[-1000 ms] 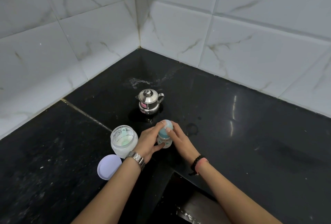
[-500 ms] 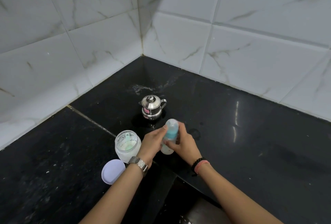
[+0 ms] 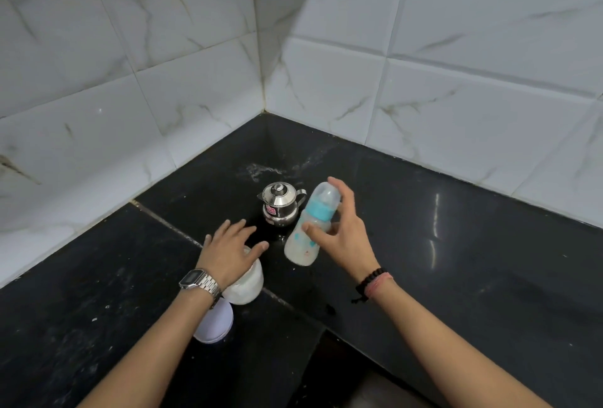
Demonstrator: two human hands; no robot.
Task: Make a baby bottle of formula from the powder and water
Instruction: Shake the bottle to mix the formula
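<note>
**Bottle aloft in one hand, ready for shaking**

Bottle (image 3: 310, 226) is off the surface (image 3: 456, 260), tilted with its clear cap toward the wall and its base toward the person, just right of the steel pot (image 3: 280, 207). The blue collar is on and milky liquid fills the lower part, so the mixing step looks close.

Risks, as I judge them:
- The right hand (image 3: 346, 238) has only a light hold. If shaking starts like this, the bottle could slip and drop onto the surface or knock the pot.
- Whether the collar is screwed fully tight cannot be told; a loose one would leak once the bottle tips further.
- The jar (image 3: 246, 283) stands uncapped, with its lid (image 3: 215, 322) lying beside it. A careless left forearm could tip it and spill powder.
- Wet patches show on the surface near the pot, so a bottle set down there could slide.

Grip, right: thumb (image 3: 311, 228) presses the near side below the collar, the index finger reaches over the cap, and the other fingers curl round the far side. It is a loose pinch, fingers fairly spread, not a full wrap.

Grip, left: the left hand (image 3: 228, 252) is spread flat with straight fingers, holding nothing, hovering over or resting on the jar's mouth; which of the two cannot be told.
</note>
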